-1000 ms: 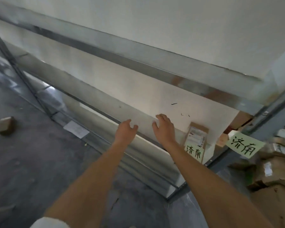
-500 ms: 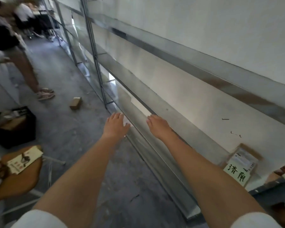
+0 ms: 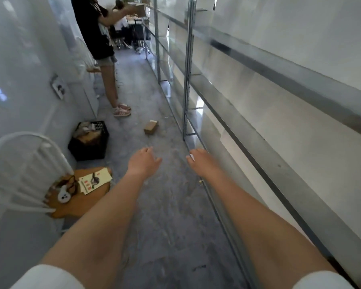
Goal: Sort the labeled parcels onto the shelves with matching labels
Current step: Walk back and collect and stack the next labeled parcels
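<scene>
Though hands empty: parcel (image 3: 151, 127), crate (image 3: 89, 140) ahead.

Both arms reach straight out in front, bare, with white sleeves at the shoulders. The left hand (image 3: 143, 161) is palm down, fingers loosely bent, holding nothing. The right hand (image 3: 200, 160) is palm down too, fingers curled a little, holding nothing. The two hands are near each other but apart.
</scene>
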{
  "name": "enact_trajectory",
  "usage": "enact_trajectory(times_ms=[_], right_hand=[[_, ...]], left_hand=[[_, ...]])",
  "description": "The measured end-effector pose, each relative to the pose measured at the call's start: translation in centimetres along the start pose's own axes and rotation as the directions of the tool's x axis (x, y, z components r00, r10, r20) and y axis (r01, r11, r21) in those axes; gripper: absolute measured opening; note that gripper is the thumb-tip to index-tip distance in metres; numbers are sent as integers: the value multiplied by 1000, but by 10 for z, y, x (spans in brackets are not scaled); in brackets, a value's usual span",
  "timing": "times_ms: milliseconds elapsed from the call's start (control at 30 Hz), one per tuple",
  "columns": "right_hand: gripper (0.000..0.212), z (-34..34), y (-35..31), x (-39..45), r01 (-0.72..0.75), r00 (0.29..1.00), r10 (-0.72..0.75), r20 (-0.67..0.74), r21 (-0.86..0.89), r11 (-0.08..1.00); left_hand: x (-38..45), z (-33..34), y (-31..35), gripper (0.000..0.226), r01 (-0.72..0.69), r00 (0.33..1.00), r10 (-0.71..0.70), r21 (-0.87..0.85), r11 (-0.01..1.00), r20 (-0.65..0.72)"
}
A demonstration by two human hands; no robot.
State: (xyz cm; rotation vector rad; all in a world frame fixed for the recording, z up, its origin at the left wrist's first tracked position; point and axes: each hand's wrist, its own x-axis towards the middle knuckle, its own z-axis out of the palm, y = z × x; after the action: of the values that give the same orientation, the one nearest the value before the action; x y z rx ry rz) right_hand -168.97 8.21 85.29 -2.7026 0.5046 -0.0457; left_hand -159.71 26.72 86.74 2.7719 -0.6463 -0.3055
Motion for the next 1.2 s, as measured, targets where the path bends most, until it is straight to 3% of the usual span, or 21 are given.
enact_trajectory(times_ms=[400, 833, 1200], right_hand=[[37, 6, -53, 96, 98, 995, -98, 23, 17, 995], [36, -12, -14, 237, 147, 987, -147, 66, 10, 989], [35, -3, -35, 339, 215, 972, -213, 101, -15, 976]], left_hand=[[69, -38, -45, 54, 72, 995, -72, 5, 997, -70], [203, -36, -17, 53, 126, 986, -127, -17, 992, -104], [287, -50, -35, 51, 155, 984, -157, -20, 988, -79]])
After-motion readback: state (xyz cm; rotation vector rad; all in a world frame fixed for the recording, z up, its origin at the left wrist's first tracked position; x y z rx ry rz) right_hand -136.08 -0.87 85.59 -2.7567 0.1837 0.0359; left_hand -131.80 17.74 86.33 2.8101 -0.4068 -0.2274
